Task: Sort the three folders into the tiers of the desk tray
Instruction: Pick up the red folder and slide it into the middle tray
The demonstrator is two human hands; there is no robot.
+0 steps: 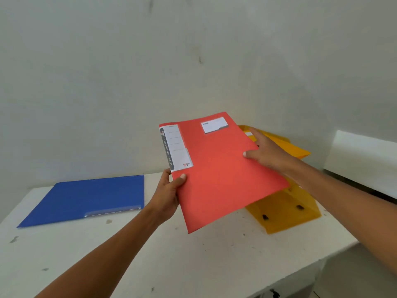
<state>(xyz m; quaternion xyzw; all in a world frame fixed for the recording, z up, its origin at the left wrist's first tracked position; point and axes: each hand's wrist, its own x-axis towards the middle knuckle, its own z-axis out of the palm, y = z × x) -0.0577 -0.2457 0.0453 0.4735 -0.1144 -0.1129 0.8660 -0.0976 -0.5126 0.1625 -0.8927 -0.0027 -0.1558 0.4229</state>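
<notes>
Gripping the red folder [223,168], both hands' fingers [181,179] pinch its edges above the table [193,265].

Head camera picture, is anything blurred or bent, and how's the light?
Head view: light is soft and even, with no glare; the blue folder is smeared, its label unreadable; the red folder held by both hands is sharper, though its print is barely legible; the table edge bows from wide-angle distortion.
</notes>
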